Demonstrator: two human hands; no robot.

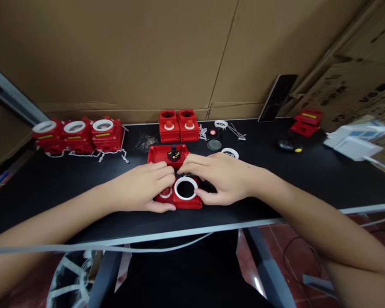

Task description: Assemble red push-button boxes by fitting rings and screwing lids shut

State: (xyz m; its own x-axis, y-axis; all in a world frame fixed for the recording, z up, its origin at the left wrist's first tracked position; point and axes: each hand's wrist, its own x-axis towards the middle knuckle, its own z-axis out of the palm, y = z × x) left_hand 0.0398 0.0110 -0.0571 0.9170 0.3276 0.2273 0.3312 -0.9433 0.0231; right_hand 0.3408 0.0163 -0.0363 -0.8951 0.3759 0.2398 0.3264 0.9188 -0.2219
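A red housing part [192, 202] with a white ring [185, 188] around a dark round opening lies near the table's front edge. My left hand [147, 186] is closed on its left end, fingers over the red knob and thumb along the front side. My right hand [216, 177] reaches over the right end, its thumb touching the white ring and its fingers curved above the back edge. Directly behind both hands sits an open red housing half [157, 155] with a black part [173, 154] inside.
Three red boxes with white rings [106, 133] and white cords stand at the left. Two red boxes [169, 128] stand at the back. Loose rings [230, 153], screws, a glass disc [214, 145], a phone [277, 97], a black mouse-like object [288, 146] and a white adapter [356, 147] are further right.
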